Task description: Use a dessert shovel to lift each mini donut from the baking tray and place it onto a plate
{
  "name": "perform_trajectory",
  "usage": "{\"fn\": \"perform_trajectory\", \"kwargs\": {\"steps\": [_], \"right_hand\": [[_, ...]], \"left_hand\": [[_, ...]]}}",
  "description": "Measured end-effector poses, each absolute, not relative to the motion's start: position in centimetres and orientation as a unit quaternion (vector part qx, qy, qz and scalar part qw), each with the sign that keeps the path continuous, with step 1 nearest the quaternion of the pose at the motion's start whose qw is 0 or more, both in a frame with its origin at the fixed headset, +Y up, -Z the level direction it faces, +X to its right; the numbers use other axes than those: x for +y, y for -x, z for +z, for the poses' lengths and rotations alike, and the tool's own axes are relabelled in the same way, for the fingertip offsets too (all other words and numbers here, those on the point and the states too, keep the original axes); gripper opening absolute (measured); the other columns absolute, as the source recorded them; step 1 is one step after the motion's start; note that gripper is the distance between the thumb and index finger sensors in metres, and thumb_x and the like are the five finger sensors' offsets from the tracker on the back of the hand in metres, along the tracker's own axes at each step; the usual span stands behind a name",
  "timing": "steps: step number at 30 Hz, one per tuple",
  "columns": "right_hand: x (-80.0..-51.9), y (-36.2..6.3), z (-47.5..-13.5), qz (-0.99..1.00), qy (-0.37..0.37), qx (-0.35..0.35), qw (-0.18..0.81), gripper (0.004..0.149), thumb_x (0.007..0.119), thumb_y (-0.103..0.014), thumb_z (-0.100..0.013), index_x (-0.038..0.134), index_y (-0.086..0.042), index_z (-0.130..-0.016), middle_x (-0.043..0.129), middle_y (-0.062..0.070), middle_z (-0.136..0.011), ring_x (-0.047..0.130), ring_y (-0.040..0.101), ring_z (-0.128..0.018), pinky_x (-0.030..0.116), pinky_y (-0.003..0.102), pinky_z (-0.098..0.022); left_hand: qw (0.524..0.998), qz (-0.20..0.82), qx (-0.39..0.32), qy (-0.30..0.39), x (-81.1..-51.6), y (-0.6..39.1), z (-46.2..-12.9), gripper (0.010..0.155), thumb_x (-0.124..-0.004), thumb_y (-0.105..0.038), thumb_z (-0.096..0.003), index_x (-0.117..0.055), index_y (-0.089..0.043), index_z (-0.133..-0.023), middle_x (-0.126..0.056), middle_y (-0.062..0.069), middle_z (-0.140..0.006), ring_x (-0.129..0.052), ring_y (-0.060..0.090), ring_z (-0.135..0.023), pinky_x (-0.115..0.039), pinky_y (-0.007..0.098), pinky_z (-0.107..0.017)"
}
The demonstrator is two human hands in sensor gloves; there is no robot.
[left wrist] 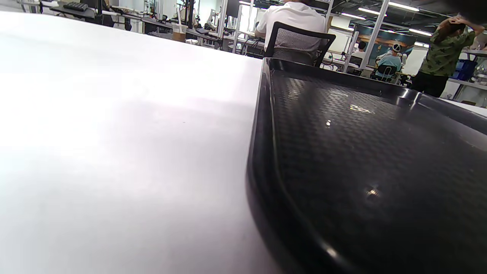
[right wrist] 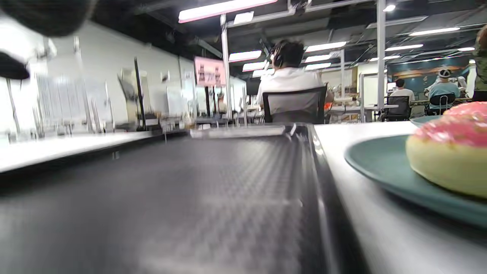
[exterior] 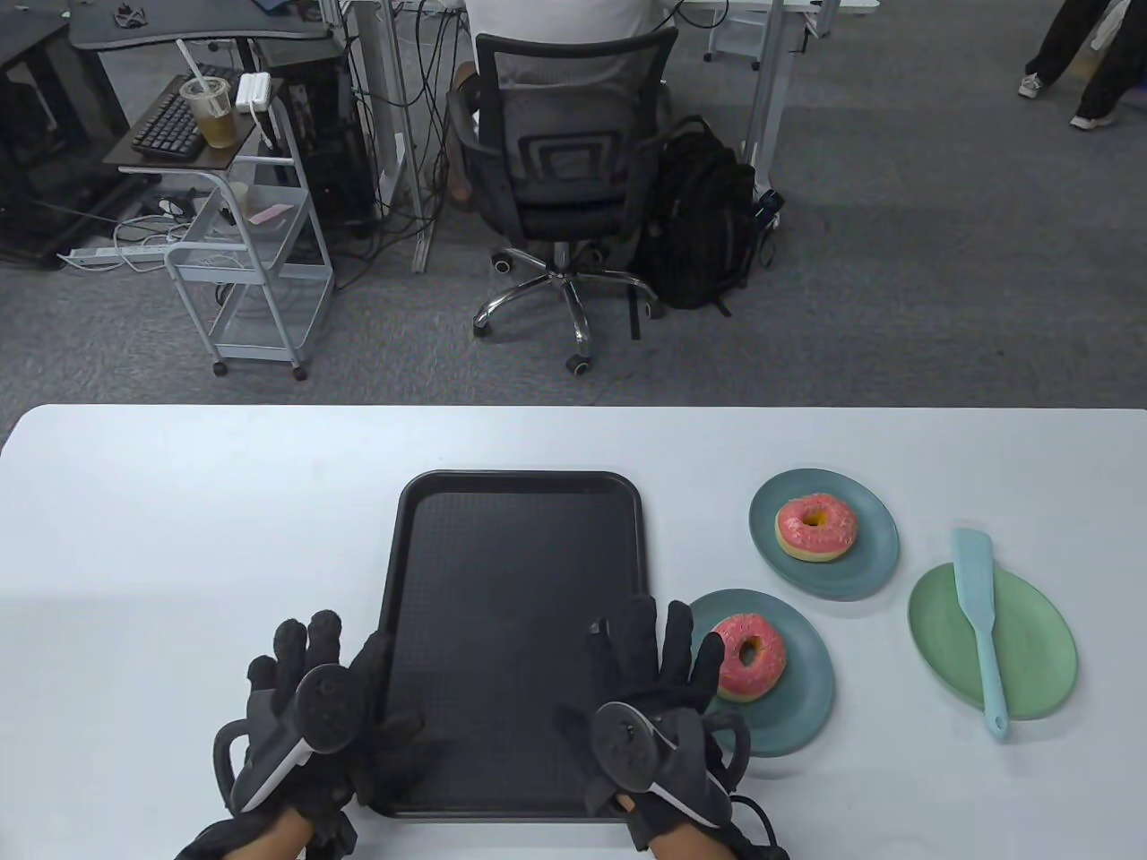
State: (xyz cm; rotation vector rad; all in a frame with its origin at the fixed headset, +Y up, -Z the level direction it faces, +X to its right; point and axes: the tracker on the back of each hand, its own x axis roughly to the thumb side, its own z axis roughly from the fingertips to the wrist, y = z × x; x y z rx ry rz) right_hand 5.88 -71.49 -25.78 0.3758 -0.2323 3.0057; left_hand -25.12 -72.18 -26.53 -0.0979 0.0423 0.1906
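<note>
Table view: donuts (exterior: pixel 815 528) on plates (exterior: pixel 874 573)

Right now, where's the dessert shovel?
In the table view the dessert shovel lies across the light green plate at the far right of the table, right of the two donut plates, and neither hand touches it.

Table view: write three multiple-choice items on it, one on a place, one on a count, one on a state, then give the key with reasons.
1. Where does the dessert shovel lie?
A. On the light green plate
B. In the baking tray
C. On the floor

2. How many pink-iced donuts show?
A. One
B. Two
C. Four

3. What does the baking tray hold?
A. Donuts
B. A cup
C. Nothing

Key: 1 A, the shovel rests across that plate. 2 B, near donut and far donut, each on a teal plate. 3 C, its floor is bare.
</note>
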Motion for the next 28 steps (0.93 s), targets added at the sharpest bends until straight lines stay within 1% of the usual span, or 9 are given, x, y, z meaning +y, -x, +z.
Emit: {"fn": "perform_trajectory", "kwargs": {"steps": [2, 4, 8, 14, 20, 28], "right_hand": [[-71.9, -6.0, -25.7, 0.99, -0.124, -0.065, 0.034, 0.099, 0.065, -0.077, -0.041, 0.019, -0.03, -0.115, -0.008, 0.021, -0.118, -0.008, 0.058, -0.101, 0.0, 0.077, -0.061], [-72.1, -6.2, -25.7, 0.99, -0.121, -0.054, 0.049, 0.101, 0.064, -0.078, -0.039, 0.018, -0.03, -0.115, -0.01, 0.019, -0.117, -0.011, 0.057, -0.1, -0.001, 0.076, -0.06], [-72.0, -6.9, -25.6, 0.989, -0.116, -0.056, 0.066, 0.102, 0.063, -0.079, -0.037, 0.017, -0.031, -0.114, -0.012, 0.018, -0.116, -0.013, 0.056, -0.1, -0.002, 0.076, -0.06], [-71.9, -7.2, -25.5, 0.989, -0.109, -0.053, 0.08, 0.103, 0.062, -0.08, -0.035, 0.016, -0.031, -0.114, -0.012, 0.018, -0.117, -0.012, 0.056, -0.1, -0.003, 0.076, -0.06], [-72.2, -7.5, -25.7, 0.99, -0.098, -0.032, 0.091, 0.103, 0.062, -0.079, -0.036, 0.017, -0.031, -0.114, -0.012, 0.018, -0.117, -0.011, 0.057, -0.101, -0.003, 0.076, -0.06], [-72.5, -7.8, -25.9, 0.991, -0.09, -0.016, 0.097, 0.102, 0.061, -0.079, -0.037, 0.017, -0.03, -0.114, -0.011, 0.019, -0.117, -0.009, 0.057, -0.101, -0.002, 0.075, -0.06]], "left_hand": [[0.995, 0.093, 0.016, 0.039, -72.2, 24.9, -26.4, 0.097, -0.071, -0.082, -0.0278, -0.015, -0.056, -0.103, 0.016, -0.004, -0.109, 0.015, 0.041, -0.105, -0.007, 0.071, -0.073], [0.995, 0.089, 0.013, 0.037, -72.2, 24.7, -26.4, 0.099, -0.072, -0.081, -0.026, -0.012, -0.057, -0.101, 0.018, -0.004, -0.107, 0.017, 0.04, -0.104, -0.007, 0.071, -0.073], [0.996, 0.079, 0.011, 0.039, -72.5, 24.5, -26.3, 0.1, -0.07, -0.083, -0.0261, -0.009, -0.057, -0.101, 0.019, -0.004, -0.107, 0.018, 0.041, -0.103, -0.006, 0.072, -0.072], [0.996, 0.081, 0.014, 0.043, -72.4, 24.6, -26.3, 0.1, -0.07, -0.083, -0.0262, -0.01, -0.056, -0.101, 0.018, -0.004, -0.107, 0.019, 0.04, -0.102, -0.006, 0.072, -0.072], [0.995, 0.087, 0.015, 0.054, -72.5, 24.8, -26.3, 0.099, -0.07, -0.083, -0.027, -0.011, -0.055, -0.102, 0.016, -0.003, -0.108, 0.017, 0.041, -0.104, -0.006, 0.072, -0.072], [0.994, 0.093, 0.014, 0.051, -72.4, 24.8, -26.2, 0.098, -0.07, -0.082, -0.0275, -0.012, -0.055, -0.102, 0.015, -0.003, -0.108, 0.016, 0.041, -0.104, -0.007, 0.072, -0.073]]}}
